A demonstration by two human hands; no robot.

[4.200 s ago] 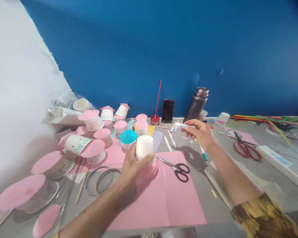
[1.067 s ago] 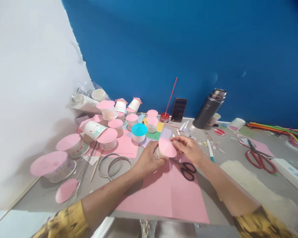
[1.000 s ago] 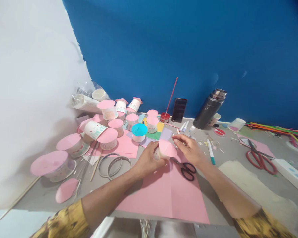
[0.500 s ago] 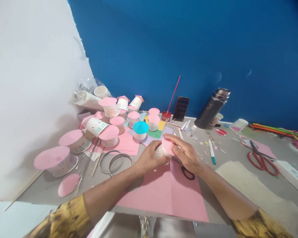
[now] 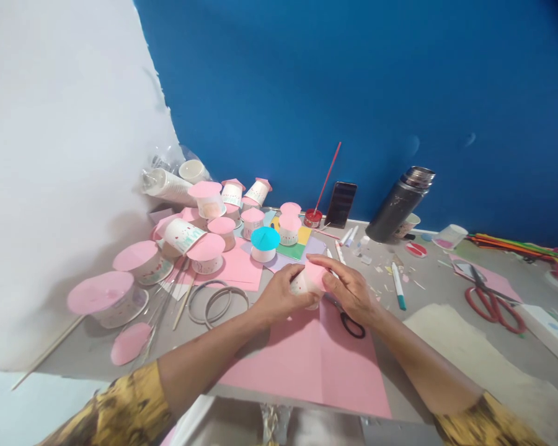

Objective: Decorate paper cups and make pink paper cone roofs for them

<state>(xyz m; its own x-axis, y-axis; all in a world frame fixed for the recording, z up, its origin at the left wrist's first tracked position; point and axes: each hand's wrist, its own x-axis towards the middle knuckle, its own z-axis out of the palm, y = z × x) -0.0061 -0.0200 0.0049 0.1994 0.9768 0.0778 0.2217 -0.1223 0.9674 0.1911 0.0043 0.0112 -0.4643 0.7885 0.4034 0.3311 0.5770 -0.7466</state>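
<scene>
A small white paper cup (image 5: 303,290) lies tilted in my left hand (image 5: 279,298), which is wrapped round its side. A pink paper cone (image 5: 315,275) covers the cup's end. My right hand (image 5: 348,288) is cupped over that pink cone, fingers pressed against it. Both hands hover just above a large pink paper sheet (image 5: 311,365) on the grey table (image 5: 446,291). Black scissors (image 5: 352,324) lie partly hidden under my right hand.
Several pink-topped cups (image 5: 207,254) and one teal-topped cup (image 5: 264,243) crowd the back left. Two rings (image 5: 216,300), a teal pen (image 5: 398,285), a phone (image 5: 341,204), a dark flask (image 5: 398,203), a red paint pot (image 5: 312,217) and red scissors (image 5: 493,303) lie around.
About four seconds ago my right hand held a glue tube apart from the bare cup. Now the cup wears a pink cone and my right hand has closed over it.
</scene>
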